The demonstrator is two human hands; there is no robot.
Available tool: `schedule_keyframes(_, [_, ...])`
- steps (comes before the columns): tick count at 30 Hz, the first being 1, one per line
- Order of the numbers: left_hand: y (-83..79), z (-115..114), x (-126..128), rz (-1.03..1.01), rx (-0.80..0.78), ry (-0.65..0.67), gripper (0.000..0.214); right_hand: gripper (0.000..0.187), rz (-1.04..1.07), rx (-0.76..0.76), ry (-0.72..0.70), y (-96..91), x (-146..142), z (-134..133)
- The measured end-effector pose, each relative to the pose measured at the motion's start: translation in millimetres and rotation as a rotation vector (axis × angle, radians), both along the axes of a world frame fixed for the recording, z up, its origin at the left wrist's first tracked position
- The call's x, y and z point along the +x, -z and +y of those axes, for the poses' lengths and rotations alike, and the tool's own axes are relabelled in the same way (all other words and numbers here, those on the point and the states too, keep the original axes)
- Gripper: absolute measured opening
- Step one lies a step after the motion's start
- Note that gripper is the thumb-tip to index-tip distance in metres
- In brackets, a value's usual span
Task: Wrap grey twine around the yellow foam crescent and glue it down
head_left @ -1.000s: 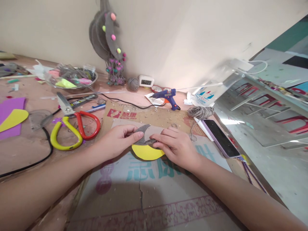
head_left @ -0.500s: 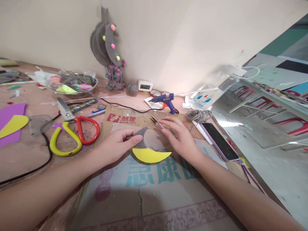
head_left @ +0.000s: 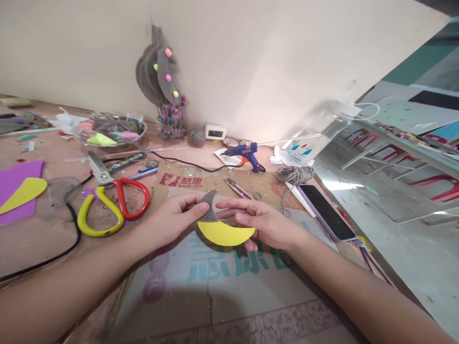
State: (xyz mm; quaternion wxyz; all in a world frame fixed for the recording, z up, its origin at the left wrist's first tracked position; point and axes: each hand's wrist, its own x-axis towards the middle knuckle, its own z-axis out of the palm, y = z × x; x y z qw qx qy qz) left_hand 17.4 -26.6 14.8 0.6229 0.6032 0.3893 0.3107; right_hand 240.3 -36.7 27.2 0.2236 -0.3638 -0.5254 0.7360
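A yellow crescent cutout [head_left: 225,234], its upper left part wrapped in grey yarn [head_left: 208,206], is held over the cardboard. My left hand [head_left: 184,210] pinches the wrapped part between thumb and fingers. Around the crescent's right tip is my right hand [head_left: 267,222], its fingers stretched out and apart, some of them below or behind the tip. Whether it touches the crescent or the thin yarn strand near it, I cannot tell. Small pointed thread snips [head_left: 238,188] lie on the cardboard just beyond the hands.
Red-and-yellow-handled scissors [head_left: 100,210] lie at left, near purple sheet [head_left: 21,172]. Behind are a metal bowl [head_left: 142,131] of craft bits, a blue glue gun [head_left: 247,153] and a small clock [head_left: 215,132]. A yarn bundle [head_left: 296,174] and phone [head_left: 326,210] lie at right. Cardboard [head_left: 172,286] covers the table.
My right hand has let go of the snips, which now lie on the cardboard. It has come left and down to the crescent. My left hand keeps its hold.
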Motion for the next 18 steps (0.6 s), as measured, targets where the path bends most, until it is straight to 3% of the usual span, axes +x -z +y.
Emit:
schedule_keyframes(4, [-0.5,0.7,-1.0,0.032,0.022,0.014,0.026,0.042,0.037,-0.076,-0.044,0.5,1.4,1.6])
schedule_keyframes(11, [1.7,1.0,-2.2,0.107,0.077,0.047,0.031,0.022,-0.237,0.103,0.130,-5.2,-3.6,2.5])
schedule_keyframes(18, [4.1,2.0,-3.9,0.112,0.078,0.087,0.032,0.026,-0.203,0.163,0.258,-1.8,-7.4,0.5])
